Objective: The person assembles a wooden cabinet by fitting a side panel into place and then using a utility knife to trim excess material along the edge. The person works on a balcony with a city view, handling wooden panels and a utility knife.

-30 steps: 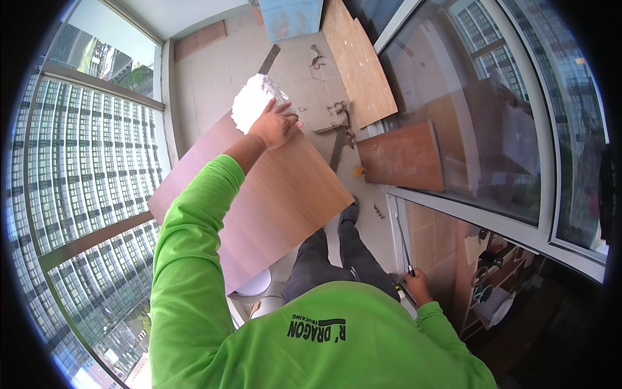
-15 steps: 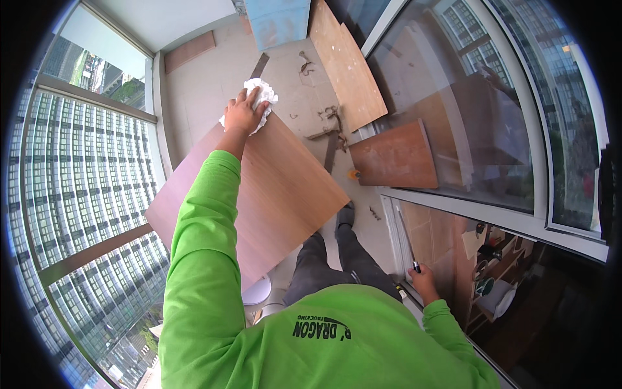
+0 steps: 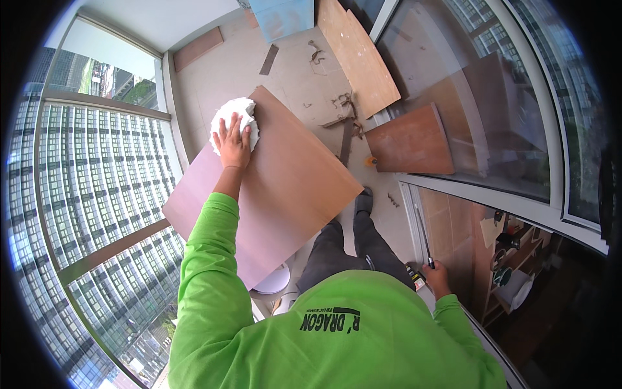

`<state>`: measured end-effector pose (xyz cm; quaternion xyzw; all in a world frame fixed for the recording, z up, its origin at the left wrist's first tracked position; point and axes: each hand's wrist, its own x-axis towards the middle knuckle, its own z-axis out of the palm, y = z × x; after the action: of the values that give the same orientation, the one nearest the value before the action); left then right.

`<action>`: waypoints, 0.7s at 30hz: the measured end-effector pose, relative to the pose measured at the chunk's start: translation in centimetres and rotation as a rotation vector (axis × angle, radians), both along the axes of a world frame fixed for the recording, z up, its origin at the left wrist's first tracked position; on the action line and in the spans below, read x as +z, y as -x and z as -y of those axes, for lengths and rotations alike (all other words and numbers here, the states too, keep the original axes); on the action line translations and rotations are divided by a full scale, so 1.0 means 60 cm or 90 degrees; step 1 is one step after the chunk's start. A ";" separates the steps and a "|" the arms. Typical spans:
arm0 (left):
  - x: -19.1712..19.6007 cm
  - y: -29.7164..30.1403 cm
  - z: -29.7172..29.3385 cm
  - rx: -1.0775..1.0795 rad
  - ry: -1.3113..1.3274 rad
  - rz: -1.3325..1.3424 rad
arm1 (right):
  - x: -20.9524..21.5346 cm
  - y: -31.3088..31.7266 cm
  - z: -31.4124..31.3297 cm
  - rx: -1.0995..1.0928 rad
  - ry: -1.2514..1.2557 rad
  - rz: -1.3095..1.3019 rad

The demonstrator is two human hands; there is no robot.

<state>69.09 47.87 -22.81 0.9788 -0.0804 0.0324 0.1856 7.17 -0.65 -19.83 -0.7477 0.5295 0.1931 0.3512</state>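
The balcony floor (image 3: 291, 71) fills the upper middle of the frame, closed in by a glass railing (image 3: 97, 194) down the left side and a sliding glass door (image 3: 492, 117) down the right. Across the centre lies the large brown board (image 3: 285, 194), tilted so one corner points to the upper middle and another to the centre right; its left corner comes close to the railing, and its lower edge is hidden behind the green sleeve. Bare floor shows beyond its upper right edge. A lighter wooden panel (image 3: 359, 55) leans at the top, near the door, and a smaller reddish board (image 3: 414, 139) stands just right of centre against the door frame, with scraps of debris (image 3: 343, 113) between them and the big board.

The left hand (image 3: 233, 144), at the end of an arm stretched straight up the frame, lies flat with fingers spread, pressing a crumpled white cloth (image 3: 234, 117) onto the board's upper left edge. The right hand (image 3: 439, 275), low at lower right by the door track, is closed around a small dark tool (image 3: 429, 261)
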 end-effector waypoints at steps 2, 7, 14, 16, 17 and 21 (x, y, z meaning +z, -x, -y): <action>0.027 0.060 0.111 -0.152 0.027 -0.009 | 0.034 -0.041 -0.009 0.019 0.007 -0.048; 0.036 0.406 0.368 -0.587 0.417 -0.208 | 0.074 -0.119 0.017 0.087 0.046 -0.050; 0.170 0.397 0.355 -0.477 0.569 -0.263 | 0.132 -0.174 0.039 -0.132 -0.030 0.075; 0.200 0.346 0.265 -0.437 0.456 -0.100 | 0.151 -0.211 0.015 -0.124 -0.059 0.115; 0.217 0.329 0.212 -0.391 0.399 -0.052 | 0.169 -0.248 -0.010 -0.093 -0.068 0.122; 0.191 0.328 0.006 -0.184 0.082 0.027 | 0.189 -0.365 -0.109 0.022 -0.162 0.155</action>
<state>49.41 47.51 -11.36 0.9422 -0.2222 0.0313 0.2487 29.07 5.89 -8.46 -0.7238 0.4416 0.1723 0.5014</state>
